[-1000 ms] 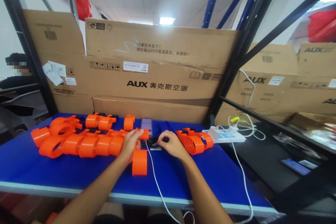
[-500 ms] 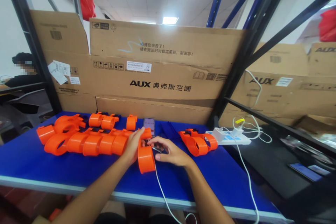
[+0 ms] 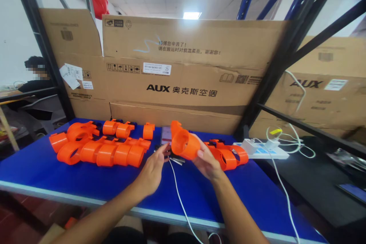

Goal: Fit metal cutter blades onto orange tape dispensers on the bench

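Observation:
My right hand grips an orange plastic ring with a projecting tab, raised above the blue tabletop. Left of it, my left hand is empty, its fingers apart and pointing at the ring without gripping it. Below the ring lie small dark and silvery pieces, too obscured to name. A white cable runs from there over the table's front edge. Several similar orange rings stand in rows on the left, and a few more lie just beyond my right hand.
A phone lies at the back of the blue table. Behind stands a large cardboard sheet. At the right are a white power strip with cords and a black rack post. A person sits at far left.
The orange ring has passed from my left hand to my right and been lifted and turned. My left hand has let go and opened. The camera view has shifted slightly.

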Action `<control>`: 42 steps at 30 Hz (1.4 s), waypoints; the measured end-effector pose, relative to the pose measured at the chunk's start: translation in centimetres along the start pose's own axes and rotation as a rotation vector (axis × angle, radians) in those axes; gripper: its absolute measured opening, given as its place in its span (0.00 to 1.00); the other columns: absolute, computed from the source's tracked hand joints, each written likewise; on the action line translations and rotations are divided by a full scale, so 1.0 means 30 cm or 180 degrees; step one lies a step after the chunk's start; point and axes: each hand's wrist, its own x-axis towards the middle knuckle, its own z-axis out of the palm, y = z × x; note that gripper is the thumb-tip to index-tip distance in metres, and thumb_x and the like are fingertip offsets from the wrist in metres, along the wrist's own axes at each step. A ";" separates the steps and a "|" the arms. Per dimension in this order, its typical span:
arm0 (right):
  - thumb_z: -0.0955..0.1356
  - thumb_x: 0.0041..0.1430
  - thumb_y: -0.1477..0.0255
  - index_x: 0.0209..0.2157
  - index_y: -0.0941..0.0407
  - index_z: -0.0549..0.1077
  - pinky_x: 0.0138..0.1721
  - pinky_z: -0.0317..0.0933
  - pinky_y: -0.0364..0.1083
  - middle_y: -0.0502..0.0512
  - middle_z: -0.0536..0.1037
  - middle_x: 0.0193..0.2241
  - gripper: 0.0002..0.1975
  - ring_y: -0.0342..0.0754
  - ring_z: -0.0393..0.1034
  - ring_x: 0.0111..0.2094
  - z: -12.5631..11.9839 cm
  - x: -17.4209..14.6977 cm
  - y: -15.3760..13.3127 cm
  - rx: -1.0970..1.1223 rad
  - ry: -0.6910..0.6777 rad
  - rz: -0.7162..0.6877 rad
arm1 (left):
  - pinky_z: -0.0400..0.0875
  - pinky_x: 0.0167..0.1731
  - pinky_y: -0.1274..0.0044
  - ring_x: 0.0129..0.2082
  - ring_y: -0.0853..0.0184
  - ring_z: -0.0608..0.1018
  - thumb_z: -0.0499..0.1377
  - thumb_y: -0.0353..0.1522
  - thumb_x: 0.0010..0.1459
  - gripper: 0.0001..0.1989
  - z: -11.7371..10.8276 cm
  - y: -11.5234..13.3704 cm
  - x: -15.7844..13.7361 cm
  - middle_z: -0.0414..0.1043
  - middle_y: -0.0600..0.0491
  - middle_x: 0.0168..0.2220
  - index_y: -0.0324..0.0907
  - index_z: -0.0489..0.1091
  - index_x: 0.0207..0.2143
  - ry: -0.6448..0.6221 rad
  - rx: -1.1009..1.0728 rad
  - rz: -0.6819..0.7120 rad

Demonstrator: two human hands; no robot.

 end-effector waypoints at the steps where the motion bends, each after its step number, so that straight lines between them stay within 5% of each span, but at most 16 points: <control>1: 0.71 0.50 0.46 0.59 0.51 0.67 0.55 0.63 0.58 0.63 0.74 0.54 0.39 0.62 0.68 0.56 -0.004 0.003 0.002 0.0054 0.0117 -0.0074 | 0.72 0.52 0.61 0.56 0.50 0.75 0.53 0.55 0.62 0.33 -0.045 0.023 -0.032 0.72 0.41 0.59 0.46 0.69 0.61 -0.0108 0.0473 0.0320; 3: 0.70 0.51 0.46 0.60 0.50 0.67 0.57 0.62 0.59 0.63 0.73 0.55 0.39 0.63 0.67 0.58 -0.006 0.007 0.007 0.0115 0.0189 -0.0129 | 0.63 0.60 0.58 0.60 0.47 0.71 0.58 0.52 0.60 0.33 -0.175 0.073 -0.081 0.70 0.42 0.61 0.46 0.68 0.63 -0.0475 0.1707 0.0997; 5: 0.70 0.50 0.45 0.60 0.50 0.67 0.56 0.63 0.61 0.63 0.73 0.56 0.40 0.64 0.67 0.58 -0.001 0.008 0.012 0.0112 0.0154 -0.0083 | 0.58 0.62 0.55 0.61 0.45 0.69 0.62 0.51 0.57 0.33 -0.341 0.118 -0.102 0.72 0.43 0.59 0.47 0.70 0.61 -0.0411 0.2827 0.1534; 9: 0.71 0.49 0.45 0.60 0.50 0.68 0.50 0.67 0.59 0.63 0.74 0.54 0.40 0.64 0.71 0.51 0.029 0.011 0.020 0.0095 0.0022 0.0080 | 0.58 0.60 0.52 0.59 0.43 0.71 0.59 0.51 0.59 0.31 -0.645 0.152 -0.089 0.73 0.39 0.58 0.43 0.72 0.59 -0.0134 0.4665 0.1424; 12: 0.72 0.49 0.46 0.58 0.51 0.69 0.47 0.68 0.56 0.61 0.76 0.49 0.39 0.62 0.73 0.48 0.066 0.016 0.019 0.0052 -0.0274 0.0219 | 0.61 0.57 0.55 0.55 0.45 0.75 0.57 0.54 0.58 0.32 -0.762 0.121 -0.078 0.76 0.39 0.54 0.43 0.73 0.56 -0.0364 0.5110 0.1349; 21: 0.74 0.53 0.51 0.57 0.51 0.70 0.51 0.64 0.53 0.58 0.77 0.47 0.34 0.56 0.71 0.50 0.158 0.025 0.055 -0.0156 -0.1020 0.0472 | 0.73 0.45 0.64 0.42 0.50 0.81 0.58 0.52 0.59 0.28 -0.811 0.057 -0.069 0.80 0.39 0.43 0.42 0.77 0.50 -0.0327 0.5070 0.1564; 32: 0.76 0.55 0.62 0.50 0.54 0.74 0.41 0.68 0.47 0.53 0.78 0.38 0.23 0.47 0.73 0.36 0.211 0.123 0.153 -0.0432 -0.1026 0.0673 | 0.76 0.46 0.61 0.46 0.55 0.80 0.61 0.47 0.56 0.22 -0.885 0.286 -0.073 0.81 0.52 0.46 0.44 0.77 0.47 0.0021 0.5557 0.2396; 39: 0.74 0.55 0.66 0.53 0.54 0.73 0.39 0.69 0.47 0.54 0.79 0.39 0.23 0.48 0.74 0.36 0.308 0.170 0.256 -0.0500 -0.1161 0.0614 | 0.77 0.45 0.60 0.46 0.55 0.80 0.66 0.44 0.52 0.23 -0.850 0.372 -0.061 0.81 0.53 0.47 0.45 0.77 0.49 0.0155 0.5458 0.2864; 42: 0.73 0.57 0.65 0.57 0.52 0.72 0.33 0.68 0.44 0.51 0.78 0.33 0.25 0.44 0.70 0.29 0.329 0.174 0.279 -0.0783 -0.1131 0.0429 | 0.77 0.45 0.61 0.45 0.56 0.81 0.65 0.43 0.53 0.21 -0.839 0.397 -0.060 0.81 0.53 0.46 0.43 0.77 0.47 0.0227 0.5514 0.2921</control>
